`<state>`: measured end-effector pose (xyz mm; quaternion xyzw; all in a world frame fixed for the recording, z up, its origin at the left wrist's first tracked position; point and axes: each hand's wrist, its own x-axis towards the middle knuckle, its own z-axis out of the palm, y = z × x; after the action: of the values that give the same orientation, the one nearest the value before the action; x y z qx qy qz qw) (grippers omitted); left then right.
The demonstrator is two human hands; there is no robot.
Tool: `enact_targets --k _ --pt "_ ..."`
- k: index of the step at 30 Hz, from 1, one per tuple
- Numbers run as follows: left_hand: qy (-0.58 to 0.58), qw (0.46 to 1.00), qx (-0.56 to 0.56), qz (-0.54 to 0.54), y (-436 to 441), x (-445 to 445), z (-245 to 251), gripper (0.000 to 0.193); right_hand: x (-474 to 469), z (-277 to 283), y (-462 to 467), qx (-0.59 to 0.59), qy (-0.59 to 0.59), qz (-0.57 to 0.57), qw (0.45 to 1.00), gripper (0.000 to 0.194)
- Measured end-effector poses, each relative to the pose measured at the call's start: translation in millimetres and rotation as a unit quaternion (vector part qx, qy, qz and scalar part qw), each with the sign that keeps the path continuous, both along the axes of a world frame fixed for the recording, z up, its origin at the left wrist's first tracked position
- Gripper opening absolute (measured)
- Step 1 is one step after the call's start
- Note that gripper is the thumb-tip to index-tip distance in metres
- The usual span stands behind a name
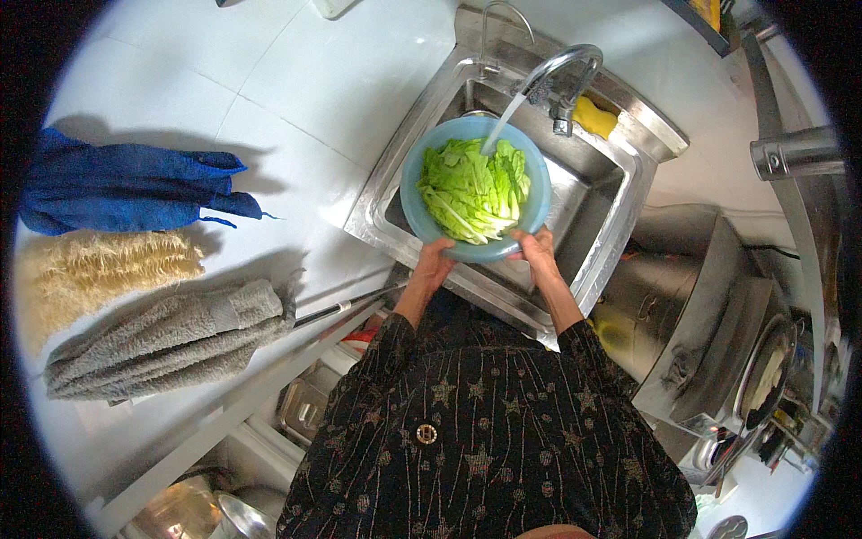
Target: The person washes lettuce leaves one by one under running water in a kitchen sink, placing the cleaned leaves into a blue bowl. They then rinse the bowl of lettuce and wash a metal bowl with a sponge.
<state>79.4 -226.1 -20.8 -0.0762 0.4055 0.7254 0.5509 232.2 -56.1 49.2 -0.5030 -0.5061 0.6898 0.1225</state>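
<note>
Both my hands grip the near rim of a blue plastic basin (411, 195) over a stainless steel sink (592, 242). My left hand (436, 261) is on the rim's left side, thumb on top. My right hand (536, 248) has the right side, with its thumb over the edge. Green leafy vegetables (471, 188), lettuce-like with pale stems, fill much of the basin. From the curved chrome faucet (566, 57), a stream of water (502, 124) runs onto the leaves. My fingers beneath the basin are mostly hidden.
A yellow sponge (594, 118) lies behind the faucet at the sink's back edge. Beside it rises a thin second spout (483, 34). Blue (135, 178) and grey towels (175, 337) hang at left. Metal panels (673, 323) and a pan (764, 374) stand at right.
</note>
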Motion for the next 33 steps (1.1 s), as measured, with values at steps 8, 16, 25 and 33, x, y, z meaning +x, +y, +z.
enact_targets --k 8,16,25,33 --pt "-0.046 0.999 0.0 0.023 0 1 9 0.052 1 3 -4 -0.025 0.014 -0.035 0.999 0.062" --pt "-0.032 0.999 -0.024 0.0 -6 0 -20 0.038 1 -11 -2 -0.03 0.037 -0.058 0.997 0.059" --pt "-0.031 0.998 0.036 -0.037 -7 -8 -8 0.03 1 -20 -6 0.001 0.089 -0.075 0.993 0.066" --pt "0.034 0.97 -0.164 -0.176 12 -40 -5 0.041 -14 -38 -8 0.083 0.034 -0.09 0.992 0.069"
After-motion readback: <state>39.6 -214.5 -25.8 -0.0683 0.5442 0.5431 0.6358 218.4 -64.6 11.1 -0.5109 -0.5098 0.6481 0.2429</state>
